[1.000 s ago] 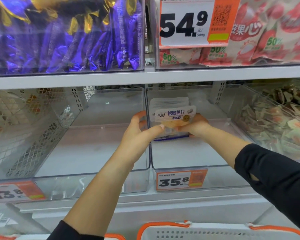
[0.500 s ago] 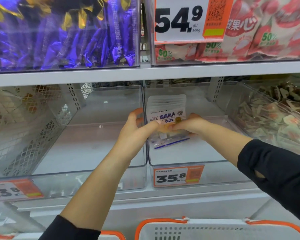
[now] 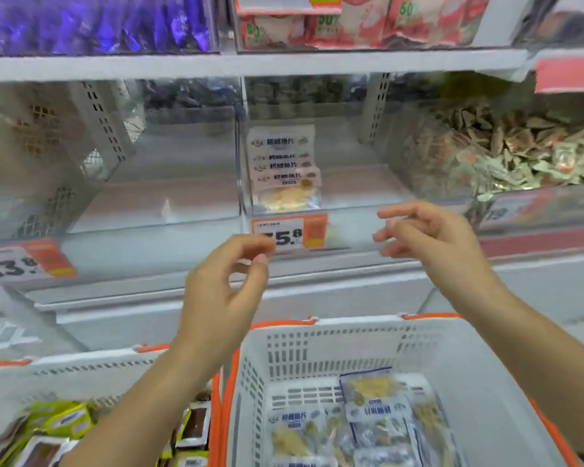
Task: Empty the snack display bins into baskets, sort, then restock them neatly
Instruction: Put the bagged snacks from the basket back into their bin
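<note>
With both the left hand (image 3: 225,291) and right hand (image 3: 432,235) empty, fingers loosely curled, draw the next fish-slice packets (image 3: 321,429) from the lower-right basket (image 3: 321,345) and stand them flush behind the packet row (image 3: 284,170) in the centre bin (image 3: 368,197).

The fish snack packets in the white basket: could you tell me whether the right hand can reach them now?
Probably yes: the right hand is empty above the open-topped white basket, and nothing covers the fish snack packets.
</note>
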Available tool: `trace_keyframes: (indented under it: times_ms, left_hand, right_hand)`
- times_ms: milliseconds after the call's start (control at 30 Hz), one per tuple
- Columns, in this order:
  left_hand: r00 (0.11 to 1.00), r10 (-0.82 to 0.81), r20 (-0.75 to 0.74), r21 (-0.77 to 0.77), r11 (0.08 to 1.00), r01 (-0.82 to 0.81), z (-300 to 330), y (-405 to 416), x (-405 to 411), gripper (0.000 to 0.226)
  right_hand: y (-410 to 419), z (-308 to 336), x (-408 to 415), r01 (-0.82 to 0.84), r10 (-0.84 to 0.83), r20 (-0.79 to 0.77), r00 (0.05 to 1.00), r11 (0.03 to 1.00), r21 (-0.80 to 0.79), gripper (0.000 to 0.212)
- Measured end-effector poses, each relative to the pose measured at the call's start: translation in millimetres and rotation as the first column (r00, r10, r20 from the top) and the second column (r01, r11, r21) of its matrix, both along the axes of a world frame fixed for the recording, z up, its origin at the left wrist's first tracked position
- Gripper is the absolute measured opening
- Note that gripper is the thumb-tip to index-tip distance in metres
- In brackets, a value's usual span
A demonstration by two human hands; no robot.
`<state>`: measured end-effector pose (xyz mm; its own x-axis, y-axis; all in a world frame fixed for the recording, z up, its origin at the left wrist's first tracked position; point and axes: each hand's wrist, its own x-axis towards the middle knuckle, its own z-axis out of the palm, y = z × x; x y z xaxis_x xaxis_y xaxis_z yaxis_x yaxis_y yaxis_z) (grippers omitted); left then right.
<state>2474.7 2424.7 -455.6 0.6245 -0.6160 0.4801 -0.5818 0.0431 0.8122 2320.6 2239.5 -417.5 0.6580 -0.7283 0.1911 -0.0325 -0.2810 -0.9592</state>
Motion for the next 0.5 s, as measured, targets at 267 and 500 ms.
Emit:
trace_keyframes:
  times_ms: [267,500]
  left_hand:
    - [0.93,-0.304,-0.206,0.836,0.438,0.329,-184.8,12.7,-57.7,0.028]
    - [0.862,-0.462,-0.209,0.977,-0.069,0.2,-285.2,-10.9,-76.8,0.055]
  right_hand:
    - [34.3,-219.7,-82.2,-0.138,0.247,-0.719,0.65,0.968,0.208,0.011]
    - [28.2,-324.7,-110.5,-0.527,0.194,-0.965,0.177,0.847,0.074,0.067]
